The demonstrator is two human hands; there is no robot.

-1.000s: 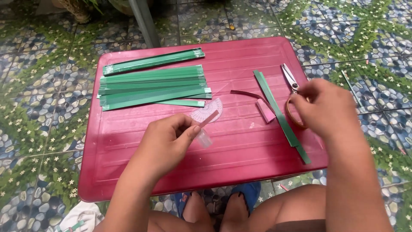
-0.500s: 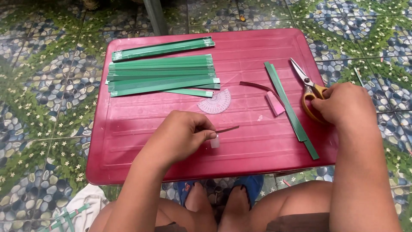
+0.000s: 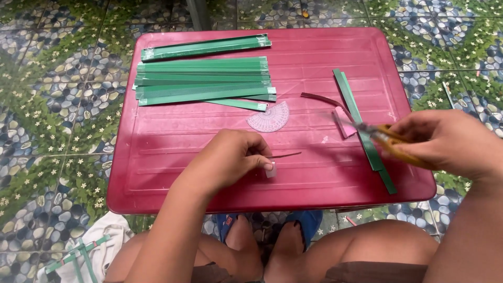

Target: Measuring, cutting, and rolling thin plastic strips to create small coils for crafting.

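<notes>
Thin dark strip (image 3: 285,155) pinched by left hand (image 3: 230,160) on red plastic lid (image 3: 157,157); yellow-handled scissors (image 3: 385,139) gripped in right hand (image 3: 450,139), above long green strips (image 3: 361,126).

Right hand (image 3: 450,142) lifted yellow-handled metal scissors (image 3: 385,139) off red plastic table (image 3: 157,178), now holds them over long green paper strip (image 3: 361,126). Left hand (image 3: 230,157) released clear plastic semicircular protractor (image 3: 270,118), moved nearer, now pinches thin dark sliver (image 3: 285,155).

no packages, labels, signs or screens visible
</notes>
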